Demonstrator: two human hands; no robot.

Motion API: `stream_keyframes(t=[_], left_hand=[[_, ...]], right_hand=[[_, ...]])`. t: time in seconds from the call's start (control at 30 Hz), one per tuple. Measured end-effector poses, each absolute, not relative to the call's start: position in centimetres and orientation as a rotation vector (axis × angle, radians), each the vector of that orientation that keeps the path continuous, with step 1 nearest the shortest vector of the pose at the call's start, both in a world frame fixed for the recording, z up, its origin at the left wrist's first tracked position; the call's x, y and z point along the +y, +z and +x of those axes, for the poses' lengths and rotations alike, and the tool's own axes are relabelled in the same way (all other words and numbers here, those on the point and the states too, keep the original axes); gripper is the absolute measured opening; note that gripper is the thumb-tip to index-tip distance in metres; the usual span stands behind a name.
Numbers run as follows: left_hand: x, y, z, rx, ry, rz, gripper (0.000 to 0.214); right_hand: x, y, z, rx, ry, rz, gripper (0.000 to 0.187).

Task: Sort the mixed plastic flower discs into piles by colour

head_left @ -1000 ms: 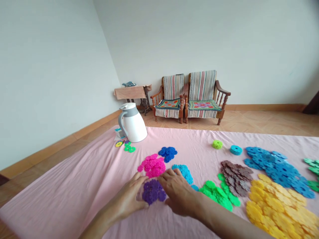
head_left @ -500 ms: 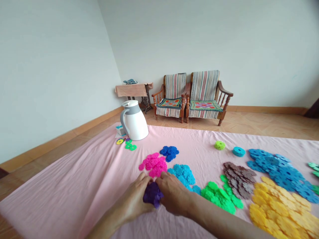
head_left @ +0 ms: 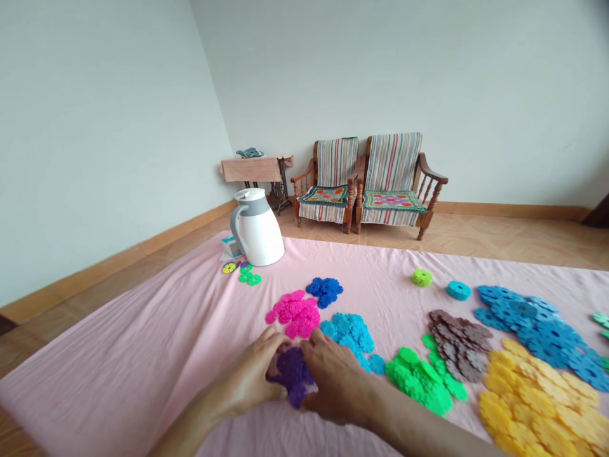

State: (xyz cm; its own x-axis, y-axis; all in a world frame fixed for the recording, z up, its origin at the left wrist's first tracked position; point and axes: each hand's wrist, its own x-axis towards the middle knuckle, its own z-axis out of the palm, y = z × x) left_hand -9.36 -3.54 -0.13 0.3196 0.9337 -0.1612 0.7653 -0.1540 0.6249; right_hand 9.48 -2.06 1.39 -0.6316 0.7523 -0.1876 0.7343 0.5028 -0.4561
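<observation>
A small heap of purple flower-shaped plastic discs (head_left: 295, 372) lies on the pink cloth, pressed between my two hands. My left hand (head_left: 259, 369) curls round its left side, the thumb near the front edge. From the right, my right hand (head_left: 333, 379) wraps the other side with bent fingers; some fingertips are hidden. Just beyond them is a pile of pink discs (head_left: 297, 312). Light-blue discs (head_left: 351, 333) lie to the right of it, and dark-blue discs (head_left: 324, 291) sit farther back.
Green (head_left: 421, 383), brown (head_left: 459, 343), yellow (head_left: 537, 403) and blue discs (head_left: 533, 324) spread to the right. Lime (head_left: 422, 277) and teal stacks (head_left: 458, 291) stand behind. A white jug (head_left: 261, 235) stands back left near a few joined discs (head_left: 249, 275). Two chairs (head_left: 392, 181) are beyond the table.
Both hands stay round the purple heap. They have shifted slightly, and more of the purple discs shows between them now. The view has moved a little.
</observation>
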Motion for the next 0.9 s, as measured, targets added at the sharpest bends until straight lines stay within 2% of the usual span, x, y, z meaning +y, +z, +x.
stream_keyframes(t=[0.2, 0.33, 0.9], left_hand=[[-3.1, -0.8, -9.3, 1.471, 0.342, 2.033, 0.039], [-3.4, -0.6, -9.2, 1.457, 0.345, 2.011, 0.032], [-4.1, -0.9, -8.8, 1.484, 0.334, 2.038, 0.037]], right_hand=[[-1.4, 0.5, 8.4, -2.651, 0.794, -1.340, 0.055], [-1.3, 0.0, 8.3, -2.646, 0.800, -1.289, 0.044], [-2.1, -0.8, 7.4, -2.566, 0.833, -1.314, 0.034]])
